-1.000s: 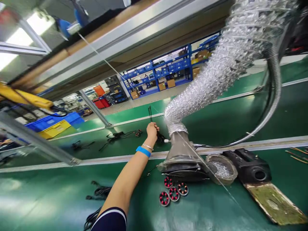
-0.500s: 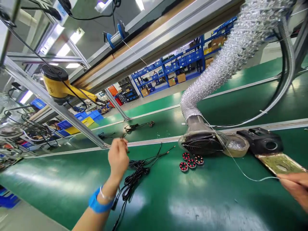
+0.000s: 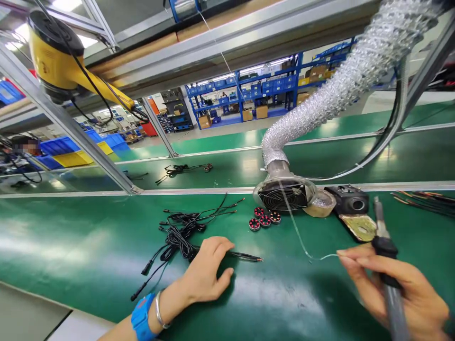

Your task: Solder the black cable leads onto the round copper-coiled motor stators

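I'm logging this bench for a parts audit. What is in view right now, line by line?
cables: one bundle, black, on the green mat by the left hand
round coil parts: four, red and black, before the fan
fan: one, black, under the silver hose
tape roll: one, beige, right of the fan
soldering iron: one, black, in the right hand
solder wire: one, thin, silver
left hand: on the cables
right hand: grip on iron and wire

No text, label, brand, number or sign can be read anywhere here.

Cables (image 3: pixel 181 234) left; fan (image 3: pixel 284 196) behind stators (image 3: pixel 265 220)
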`<action>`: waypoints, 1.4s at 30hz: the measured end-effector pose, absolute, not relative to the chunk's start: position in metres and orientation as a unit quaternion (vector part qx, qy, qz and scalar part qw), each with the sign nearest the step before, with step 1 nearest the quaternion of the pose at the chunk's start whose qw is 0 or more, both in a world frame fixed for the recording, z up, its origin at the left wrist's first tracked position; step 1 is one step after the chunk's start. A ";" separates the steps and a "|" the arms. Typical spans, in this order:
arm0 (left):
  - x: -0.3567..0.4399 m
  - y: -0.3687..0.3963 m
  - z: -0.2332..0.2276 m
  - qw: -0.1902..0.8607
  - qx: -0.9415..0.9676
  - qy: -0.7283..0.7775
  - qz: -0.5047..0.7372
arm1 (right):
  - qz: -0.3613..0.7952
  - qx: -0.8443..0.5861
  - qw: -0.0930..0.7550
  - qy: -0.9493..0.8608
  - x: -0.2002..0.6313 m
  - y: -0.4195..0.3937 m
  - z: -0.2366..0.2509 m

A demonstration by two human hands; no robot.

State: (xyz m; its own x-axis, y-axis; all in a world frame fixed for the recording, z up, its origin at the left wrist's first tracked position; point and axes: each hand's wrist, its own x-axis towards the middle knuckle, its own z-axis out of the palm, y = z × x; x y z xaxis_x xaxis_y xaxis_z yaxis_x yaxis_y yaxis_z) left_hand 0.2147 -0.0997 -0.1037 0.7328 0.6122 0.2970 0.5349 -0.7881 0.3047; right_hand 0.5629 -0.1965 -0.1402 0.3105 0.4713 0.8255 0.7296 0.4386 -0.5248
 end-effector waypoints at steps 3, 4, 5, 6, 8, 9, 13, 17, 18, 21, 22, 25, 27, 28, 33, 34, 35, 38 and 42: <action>0.255 -0.119 -0.088 0.184 0.908 0.280 0.252 | -0.023 -0.418 0.605 -0.677 0.542 -0.194 -0.135; 0.270 -0.124 -0.085 0.223 0.901 0.278 0.249 | -0.003 -0.398 0.599 -0.695 0.535 -0.192 -0.133; 0.285 -0.128 -0.082 0.256 0.896 0.278 0.232 | 0.013 -0.383 0.587 -0.713 0.528 -0.189 -0.130; 0.297 -0.131 -0.080 0.271 0.897 0.282 0.206 | 0.019 -0.368 0.578 -0.728 0.521 -0.186 -0.127; 0.316 -0.134 -0.081 0.245 0.901 0.313 0.173 | 0.020 -0.343 0.558 -0.755 0.512 -0.181 -0.121; 0.321 -0.136 -0.082 0.210 0.901 0.339 0.170 | 0.017 -0.335 0.554 -0.762 0.510 -0.178 -0.119; 0.329 -0.149 -0.091 0.106 0.894 0.391 0.192 | 0.016 -0.346 0.568 -0.747 0.509 -0.174 -0.121; 0.335 -0.142 -0.093 0.194 0.913 0.343 0.107 | 0.036 -0.358 0.582 -0.730 0.509 -0.176 -0.130; 0.336 -0.134 -0.093 0.194 0.912 0.352 0.086 | 0.039 -0.359 0.584 -0.727 0.510 -0.178 -0.131; 0.338 -0.094 -0.094 0.103 0.898 0.416 0.102 | 0.043 -0.375 0.591 -0.713 0.515 -0.181 -0.133; 0.338 -0.081 -0.095 0.079 0.892 0.430 0.117 | 0.045 -0.387 0.592 -0.706 0.517 -0.181 -0.133; 0.338 -0.053 -0.101 0.058 0.892 0.429 0.132 | 0.049 -0.417 0.586 -0.693 0.526 -0.181 -0.132; 0.338 -0.050 -0.104 0.064 0.902 0.409 0.126 | 0.048 -0.429 0.579 -0.691 0.530 -0.180 -0.132; 0.339 -0.053 -0.104 0.073 0.909 0.391 0.122 | 0.047 -0.437 0.573 -0.692 0.532 -0.179 -0.132; 0.336 -0.080 -0.094 0.202 0.905 0.335 0.167 | 0.020 -0.504 0.489 -0.712 0.531 -0.175 -0.139; 0.334 -0.085 -0.091 0.236 0.887 0.355 0.176 | 0.023 -0.519 0.468 -0.715 0.530 -0.173 -0.142; 0.332 -0.089 -0.088 0.269 0.870 0.376 0.172 | 0.032 -0.533 0.448 -0.717 0.528 -0.172 -0.146; 0.325 -0.097 -0.086 0.355 0.849 0.380 0.093 | 0.066 -0.547 0.412 -0.726 0.522 -0.170 -0.153; 0.319 -0.104 -0.095 0.371 0.852 0.365 0.061 | 0.102 -0.494 0.406 -0.762 0.518 -0.175 -0.152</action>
State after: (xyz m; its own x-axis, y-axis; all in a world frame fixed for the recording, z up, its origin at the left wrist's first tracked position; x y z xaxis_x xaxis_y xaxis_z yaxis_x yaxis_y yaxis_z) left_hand 0.3185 -0.1037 -0.0946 0.7259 0.6674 -0.1666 0.5769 -0.4587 0.6759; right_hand 0.5177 -0.1746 -0.1521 -0.1830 0.8357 0.5177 0.6701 0.4914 -0.5564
